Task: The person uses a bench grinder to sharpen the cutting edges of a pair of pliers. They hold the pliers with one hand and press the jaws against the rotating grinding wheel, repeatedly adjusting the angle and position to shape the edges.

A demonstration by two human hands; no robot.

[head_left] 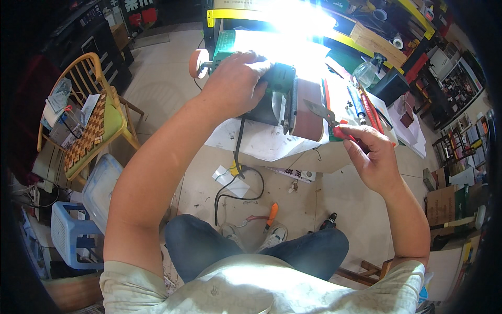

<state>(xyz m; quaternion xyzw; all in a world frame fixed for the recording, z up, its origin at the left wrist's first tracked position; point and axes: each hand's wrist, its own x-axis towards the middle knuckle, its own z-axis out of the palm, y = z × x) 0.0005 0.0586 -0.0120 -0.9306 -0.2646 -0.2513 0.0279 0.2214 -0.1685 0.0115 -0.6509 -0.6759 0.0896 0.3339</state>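
A green and black belt sander (283, 78) sits on the white-covered worktop, its brown sanding belt (308, 118) on the right end. My left hand (236, 83) is closed over the top of its body; the fingertips are partly lost in glare. In my right hand (372, 154) is a pair of red-handled pruning shears (323, 111), gripped by the handle. Their metal blade points left across the belt's right side; I cannot tell whether it touches. At the machine's left a round tan wheel (198, 64) sticks out on a shaft.
Blue and red handled tools (368, 107) and a clear spray bottle (367, 70) lie to the right. A bright lamp (298, 18) glares at the back. The black cord (238, 152) hangs to the floor, near an orange-handled tool (272, 214). A wooden chair (86, 68) stands left.
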